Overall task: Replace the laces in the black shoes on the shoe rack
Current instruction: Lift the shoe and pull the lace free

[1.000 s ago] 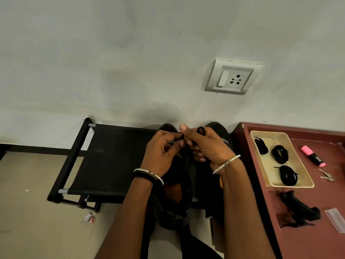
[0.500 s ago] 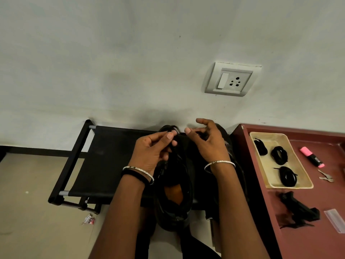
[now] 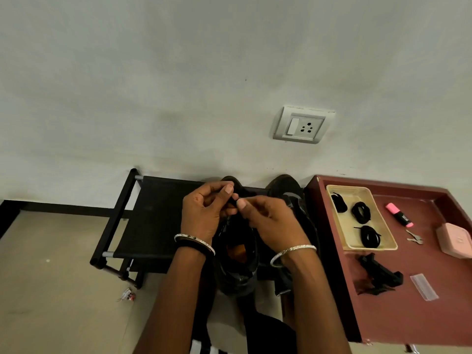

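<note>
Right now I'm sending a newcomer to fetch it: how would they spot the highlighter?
Find the maroon table right of the shoe rack. Just right of its beige tray lies the highlighter: the only pen-shaped thing, bright pink with a black barrel.

Dim, soft, wide-angle edge distortion.

The right hand (image 3: 270,221), spread open and apart half a second earlier, closes back against the left hand (image 3: 204,213), thumbs almost touching as both pinch the lace (image 3: 233,198) above the black shoe (image 3: 240,267). A pink box (image 3: 454,240) enters the view at the right edge of the table (image 3: 408,315).
</note>
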